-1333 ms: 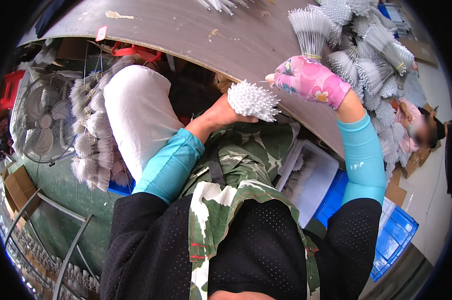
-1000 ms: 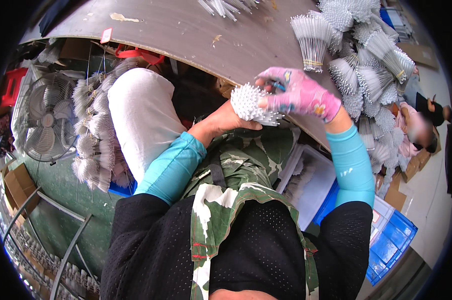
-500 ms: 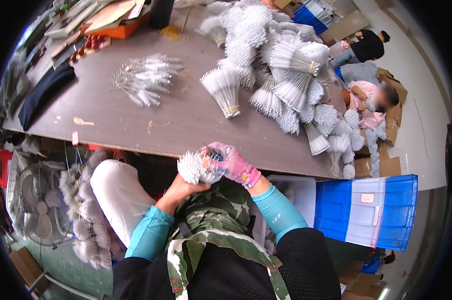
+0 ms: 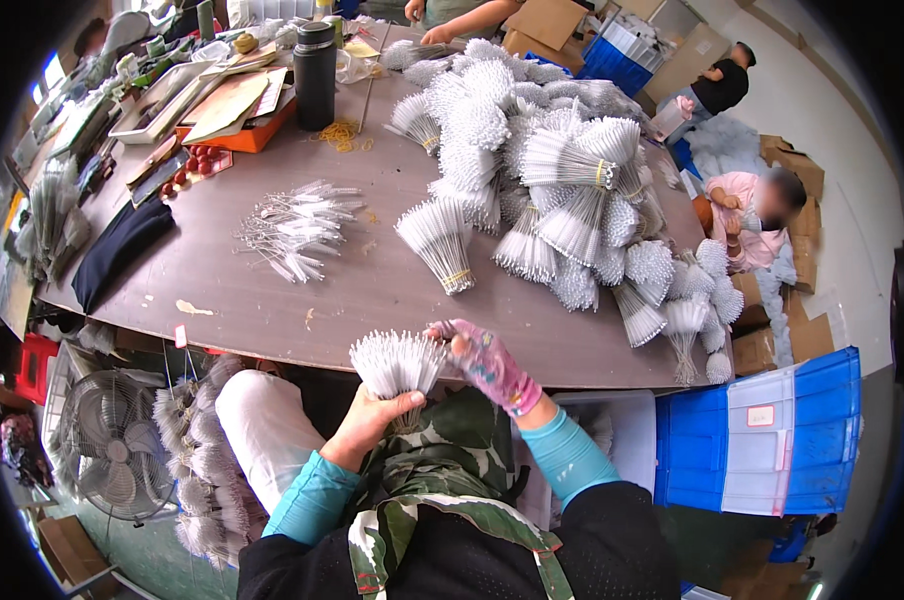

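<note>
My bare left hand (image 4: 365, 425) is wrapped round the lower part of a fanned bundle of thin white wire brushes (image 4: 397, 362), held upright at the table's front edge. Just right of the bundle's top is my right hand (image 4: 492, 370), in a pink patterned glove with bare fingertips. Its fingers are curled and pinched near the bundle's edge; what they hold, if anything, is too small to make out. Beyond, loose brushes (image 4: 299, 230) lie scattered on the brown table (image 4: 342, 325). To their right stands a brush bundle (image 4: 437, 243) tied with a yellow band.
A big heap of tied brush bundles (image 4: 572, 180) covers the table's right side. At the back left are a black flask (image 4: 314, 80), yellow rubber bands (image 4: 342, 135) and an orange tray (image 4: 237, 135). A blue-and-white crate (image 4: 757, 435) stands right; a fan (image 4: 117, 445) stands left.
My right hand has moved off the bundle to its right side. The bundle has turned more upright and its brushes are fanned wider. The view has tilted up, showing more of the table's far side.
</note>
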A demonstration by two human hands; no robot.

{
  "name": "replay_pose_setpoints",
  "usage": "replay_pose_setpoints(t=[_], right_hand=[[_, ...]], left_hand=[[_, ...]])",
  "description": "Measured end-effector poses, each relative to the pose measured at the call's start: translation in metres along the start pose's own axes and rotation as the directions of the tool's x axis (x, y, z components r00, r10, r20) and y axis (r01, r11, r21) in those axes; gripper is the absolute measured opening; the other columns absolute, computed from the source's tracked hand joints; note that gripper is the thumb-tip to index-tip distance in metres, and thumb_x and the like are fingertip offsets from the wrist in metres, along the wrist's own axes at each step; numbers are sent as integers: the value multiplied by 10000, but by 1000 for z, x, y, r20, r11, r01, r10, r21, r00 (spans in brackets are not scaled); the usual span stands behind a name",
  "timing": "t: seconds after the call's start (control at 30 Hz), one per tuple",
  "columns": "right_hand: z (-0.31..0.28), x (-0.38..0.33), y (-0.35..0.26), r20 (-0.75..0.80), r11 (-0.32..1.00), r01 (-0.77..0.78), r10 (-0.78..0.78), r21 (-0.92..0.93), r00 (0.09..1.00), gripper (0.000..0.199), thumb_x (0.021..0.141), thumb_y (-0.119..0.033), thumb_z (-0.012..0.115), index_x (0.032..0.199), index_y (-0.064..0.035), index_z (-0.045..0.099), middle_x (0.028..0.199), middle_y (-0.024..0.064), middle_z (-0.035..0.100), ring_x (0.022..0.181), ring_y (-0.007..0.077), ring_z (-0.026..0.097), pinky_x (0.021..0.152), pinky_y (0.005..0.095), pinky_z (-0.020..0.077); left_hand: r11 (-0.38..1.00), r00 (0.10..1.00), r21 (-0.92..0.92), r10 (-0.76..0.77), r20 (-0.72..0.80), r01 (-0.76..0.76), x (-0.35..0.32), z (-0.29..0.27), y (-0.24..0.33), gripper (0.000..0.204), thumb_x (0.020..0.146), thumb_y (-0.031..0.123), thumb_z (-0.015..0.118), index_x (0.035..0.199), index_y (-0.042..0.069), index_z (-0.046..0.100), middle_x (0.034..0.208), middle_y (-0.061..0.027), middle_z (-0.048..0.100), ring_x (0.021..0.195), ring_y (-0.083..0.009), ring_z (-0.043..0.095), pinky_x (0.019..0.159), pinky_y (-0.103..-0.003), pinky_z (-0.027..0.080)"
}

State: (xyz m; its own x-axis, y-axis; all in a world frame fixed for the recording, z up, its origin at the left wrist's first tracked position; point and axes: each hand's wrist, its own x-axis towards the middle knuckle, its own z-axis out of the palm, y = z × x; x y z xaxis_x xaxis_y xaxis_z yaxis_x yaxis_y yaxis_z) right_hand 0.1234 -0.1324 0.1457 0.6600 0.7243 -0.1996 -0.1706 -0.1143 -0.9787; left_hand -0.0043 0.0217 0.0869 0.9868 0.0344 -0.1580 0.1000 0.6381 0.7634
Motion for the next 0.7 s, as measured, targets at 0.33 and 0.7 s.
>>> replay_pose_setpoints(t=[0.33,0.7], right_hand=[[22,1,12,-128,996,84,-82,15,988,512,737,-219,782,1150,-25,550,1027,45,590,948,109,549,859,261,446],[-131,-40,11,-571,712,2,-565,-702,596,348,746,-221,727,1020,-70,576,883,108,616,826,238,613,725,369,505]], left_hand=[[999,985,27,-23,-174,28,-4,33,5,382,828,89,648,1178,-6,529,1040,-44,606,889,-134,594,790,-276,481],[977,976,64,-199,-85,205,-7,-13,-27,419,780,140,674,1144,15,507,954,-48,575,833,-167,573,744,-300,484]])
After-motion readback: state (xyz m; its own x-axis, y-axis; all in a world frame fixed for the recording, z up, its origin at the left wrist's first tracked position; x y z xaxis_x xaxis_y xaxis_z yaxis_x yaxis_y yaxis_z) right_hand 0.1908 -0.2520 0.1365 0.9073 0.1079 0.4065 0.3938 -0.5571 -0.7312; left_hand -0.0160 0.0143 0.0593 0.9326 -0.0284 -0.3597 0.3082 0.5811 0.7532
